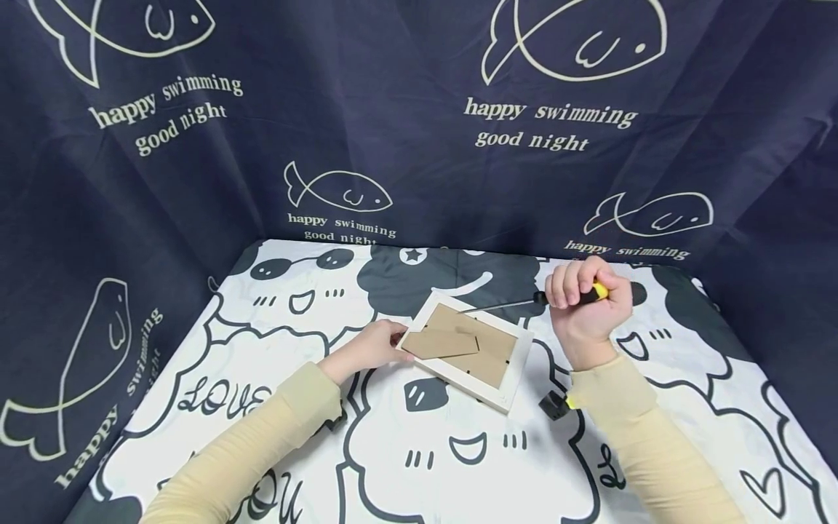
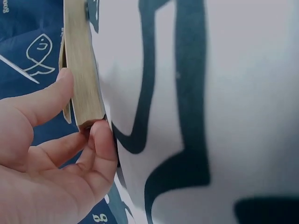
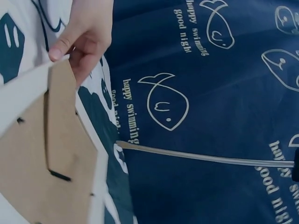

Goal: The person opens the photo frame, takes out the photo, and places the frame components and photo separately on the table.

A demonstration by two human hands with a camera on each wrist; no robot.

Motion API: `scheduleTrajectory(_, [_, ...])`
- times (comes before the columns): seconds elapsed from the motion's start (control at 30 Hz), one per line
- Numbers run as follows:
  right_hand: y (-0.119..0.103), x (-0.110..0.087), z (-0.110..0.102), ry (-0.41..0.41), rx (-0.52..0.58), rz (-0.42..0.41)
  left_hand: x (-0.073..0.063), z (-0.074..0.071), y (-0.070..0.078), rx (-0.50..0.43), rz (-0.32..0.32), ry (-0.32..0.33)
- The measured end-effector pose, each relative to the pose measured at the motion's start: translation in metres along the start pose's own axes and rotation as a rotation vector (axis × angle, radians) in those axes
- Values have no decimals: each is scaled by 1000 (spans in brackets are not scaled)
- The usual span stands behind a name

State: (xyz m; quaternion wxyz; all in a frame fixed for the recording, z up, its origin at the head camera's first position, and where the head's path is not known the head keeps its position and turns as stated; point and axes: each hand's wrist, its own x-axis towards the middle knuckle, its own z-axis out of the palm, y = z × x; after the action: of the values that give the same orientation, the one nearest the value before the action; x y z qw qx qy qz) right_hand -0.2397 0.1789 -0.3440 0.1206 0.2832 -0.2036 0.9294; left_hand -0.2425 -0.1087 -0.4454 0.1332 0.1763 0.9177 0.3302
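A white picture frame lies face down on the cloth, its brown backing board and flat easel stand uppermost. Small dark tabs stick out along the backing's edges. At the frame's left end, my left hand grips the border; in the left wrist view the thumb is on the stand side and the fingers curl at the frame's end. My right hand is wrapped around the yellow-and-black handle of a screwdriver. Its shaft points left over the frame's far edge; in the right wrist view the tip appears apart from the frame.
A black object with a yellow part shows beside the right forearm, partly hidden by it. The table wears a black-and-white cartoon cloth. Dark blue fabric printed with fish stands behind and at both sides.
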Motion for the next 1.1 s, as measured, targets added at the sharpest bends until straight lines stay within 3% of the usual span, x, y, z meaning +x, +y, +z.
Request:
scheduleTrajectory(0.2, [13, -12, -14, 25, 18, 3, 1, -4, -4, -46, 20, -43])
scheduleTrajectory(0.63, [44, -20, -23, -85, 23, 22, 2, -10, -4, -90, -2, -62])
scheduleTrajectory(1.0, [49, -25, -30, -66, -42, 29, 1, -11, -1, -81, -4, -63])
scheduleTrajectory(1.1, [46, -26, -32, -28, -54, 37, 1, -12, -1, -79, -8, -62])
